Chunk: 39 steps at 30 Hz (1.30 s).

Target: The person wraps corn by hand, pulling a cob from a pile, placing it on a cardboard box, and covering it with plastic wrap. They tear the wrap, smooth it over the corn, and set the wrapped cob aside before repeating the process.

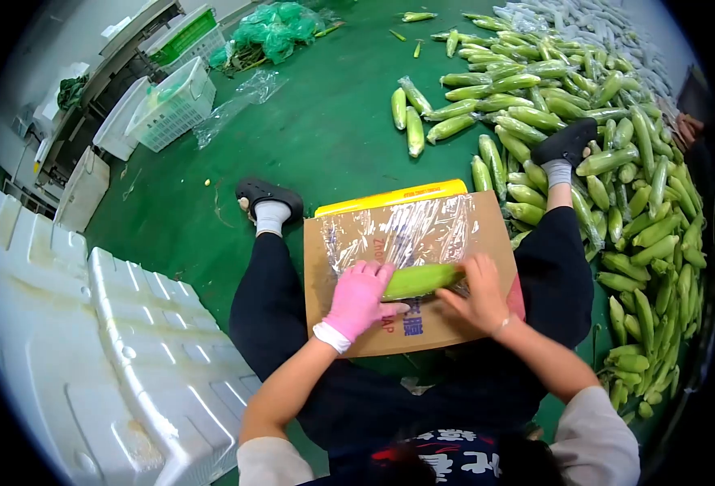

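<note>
A green ear of corn (pixel 420 281), still in its husk, lies sideways across a printed cardboard box (pixel 333 328) between my legs. My left hand (pixel 356 298), in a pink glove, is closed around the corn's left end. At the other end, the bare fingers and thumb of my right hand (pixel 480 293) grip the tip and partly hide it. Shiny cling film (pixel 422 227) is spread over the cardboard behind the corn. A yellow strip with red print (pixel 390 196) runs along the box's far edge.
A big heap of corn ears (pixel 535 121), many in film, covers the floor at right around my shoe. White foam boxes (pixel 147 348) stand at left. Farther back are a white crate (pixel 171 109) and green netting (pixel 276 32). Another person's hand (pixel 688 128) shows at far right.
</note>
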Available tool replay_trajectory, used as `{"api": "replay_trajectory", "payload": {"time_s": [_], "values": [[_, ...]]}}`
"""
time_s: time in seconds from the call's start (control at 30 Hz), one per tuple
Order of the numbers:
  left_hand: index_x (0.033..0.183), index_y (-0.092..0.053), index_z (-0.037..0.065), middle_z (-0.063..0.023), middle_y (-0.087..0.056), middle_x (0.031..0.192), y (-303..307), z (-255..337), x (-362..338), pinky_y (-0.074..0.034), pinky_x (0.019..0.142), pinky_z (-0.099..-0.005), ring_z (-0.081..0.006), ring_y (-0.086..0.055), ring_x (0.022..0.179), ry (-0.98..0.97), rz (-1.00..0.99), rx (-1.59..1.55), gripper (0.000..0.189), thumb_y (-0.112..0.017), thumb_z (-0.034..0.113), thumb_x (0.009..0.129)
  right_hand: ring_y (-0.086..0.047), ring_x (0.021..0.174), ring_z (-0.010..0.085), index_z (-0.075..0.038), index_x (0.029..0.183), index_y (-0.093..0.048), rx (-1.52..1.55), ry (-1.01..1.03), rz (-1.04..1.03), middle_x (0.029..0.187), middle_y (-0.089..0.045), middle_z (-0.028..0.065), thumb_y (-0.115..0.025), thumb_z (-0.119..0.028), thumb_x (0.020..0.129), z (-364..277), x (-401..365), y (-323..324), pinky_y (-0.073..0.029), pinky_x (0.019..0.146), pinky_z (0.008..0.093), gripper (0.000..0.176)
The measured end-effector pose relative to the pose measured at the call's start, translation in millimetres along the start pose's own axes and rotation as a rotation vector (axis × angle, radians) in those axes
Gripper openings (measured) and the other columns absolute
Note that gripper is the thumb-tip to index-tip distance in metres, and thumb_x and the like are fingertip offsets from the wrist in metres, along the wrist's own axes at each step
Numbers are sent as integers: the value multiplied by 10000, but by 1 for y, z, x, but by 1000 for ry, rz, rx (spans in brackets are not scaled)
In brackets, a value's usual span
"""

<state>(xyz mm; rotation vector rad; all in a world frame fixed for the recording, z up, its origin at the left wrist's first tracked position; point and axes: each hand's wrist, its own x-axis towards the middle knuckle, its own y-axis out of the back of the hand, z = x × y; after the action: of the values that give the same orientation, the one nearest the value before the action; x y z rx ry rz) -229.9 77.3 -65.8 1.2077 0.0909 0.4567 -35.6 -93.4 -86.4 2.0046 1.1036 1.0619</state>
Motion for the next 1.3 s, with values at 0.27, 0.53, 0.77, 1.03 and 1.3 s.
{"api": "replay_trajectory", "payload": {"time_s": [0.27,0.53,0.77,1.03,1.3], "values": [[1078,-591,36,-164,-625,945,8,12,-14,-516,786,-438,-330,-621,944,-80,-162,53,517,-783,357,721,-599,732,361,29,881,-595,125,-214,300,775,-574,166,-595,8,873,39,-16,39,-482,633,407,23],[1133,-571,15,-201,-615,1040,17,52,-53,-512,827,-456,-398,-630,943,180,-392,-223,616,-756,482,776,-541,911,381,37,1028,-555,59,64,-89,960,-542,198,-650,-196,883,-48,-50,27,-452,841,452,290],[1194,-554,-24,-195,-583,1145,-16,17,-8,-470,897,-426,-355,-564,1038,26,180,224,662,-799,390,738,-560,1092,387,11,1164,-600,239,64,-570,1128,-609,228,-525,-385,968,5,110,-30,-450,960,442,449],[1165,-590,-10,-194,-698,904,-4,24,-2,-558,776,-375,-221,-714,885,99,-221,-264,596,-793,413,797,-345,1418,349,-18,1450,-438,426,247,-1193,1540,-366,204,-267,-525,1047,7,109,-48,-237,1184,407,670],[1192,-576,36,-80,-635,794,-15,71,-47,-462,457,-232,-137,-588,566,1030,-862,-1528,600,-512,587,964,-318,1426,302,-29,1470,-399,261,471,-794,1542,-368,133,-420,-485,1007,16,53,-52,-247,1139,475,651]]}}
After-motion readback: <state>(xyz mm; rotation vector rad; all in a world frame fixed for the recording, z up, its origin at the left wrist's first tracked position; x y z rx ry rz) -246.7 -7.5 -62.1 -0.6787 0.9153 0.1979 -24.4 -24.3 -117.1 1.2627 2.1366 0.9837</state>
